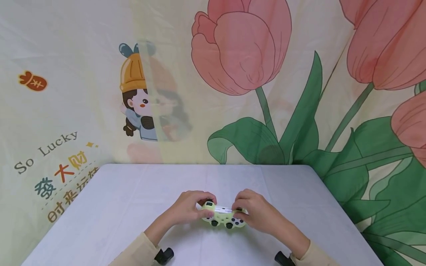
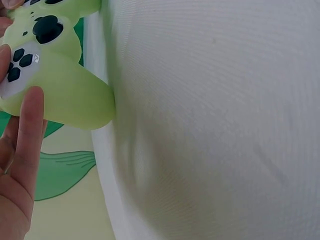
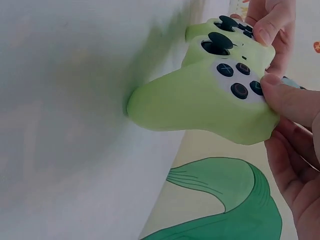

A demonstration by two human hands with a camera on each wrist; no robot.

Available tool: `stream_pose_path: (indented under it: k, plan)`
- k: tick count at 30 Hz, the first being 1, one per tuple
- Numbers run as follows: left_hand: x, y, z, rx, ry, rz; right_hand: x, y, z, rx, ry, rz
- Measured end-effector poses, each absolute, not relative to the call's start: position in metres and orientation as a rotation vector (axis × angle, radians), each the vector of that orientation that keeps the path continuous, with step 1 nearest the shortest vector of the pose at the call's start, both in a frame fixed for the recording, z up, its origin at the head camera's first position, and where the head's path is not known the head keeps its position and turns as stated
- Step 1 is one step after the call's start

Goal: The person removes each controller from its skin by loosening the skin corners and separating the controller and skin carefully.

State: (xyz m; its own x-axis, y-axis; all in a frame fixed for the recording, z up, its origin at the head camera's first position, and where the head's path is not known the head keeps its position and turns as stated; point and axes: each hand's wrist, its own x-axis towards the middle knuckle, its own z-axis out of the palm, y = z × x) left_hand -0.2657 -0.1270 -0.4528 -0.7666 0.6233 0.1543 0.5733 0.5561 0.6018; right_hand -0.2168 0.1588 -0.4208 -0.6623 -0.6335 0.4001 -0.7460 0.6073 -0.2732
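— Fingers? 
— Left hand [image 1: 186,211] and right hand [image 1: 256,214] both curl round the green game controller [image 1: 223,217], gripping its ends.
— Position? 
— Near the tabletop [image 1: 133,207] front edge, centre.
— View differences? 
— Only the right wrist view shows a grip tip touching the cloth; no containers seen.

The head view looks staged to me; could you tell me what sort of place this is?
Probably a makeshift recording corner indoors: a small table under a pale cloth, printed tulip and cartoon sheets hung behind it, and a green game controller.

pale-green controller [image 1: 223,217] — black buttons, white table [image 1: 133,207]
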Motion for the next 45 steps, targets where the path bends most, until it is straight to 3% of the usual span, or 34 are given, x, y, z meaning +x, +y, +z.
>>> stream_pose_path:
  k: [10,45]
  plan:
    - [-0.266,-0.127,-0.451,1.039,2.694,1.003,-0.219,0.159,-0.417,1.03,-2.712,0.716]
    - [-0.271,-0.125,-0.455,0.996,2.683,1.003,-0.224,0.191,-0.438,1.184,-2.543,0.812]
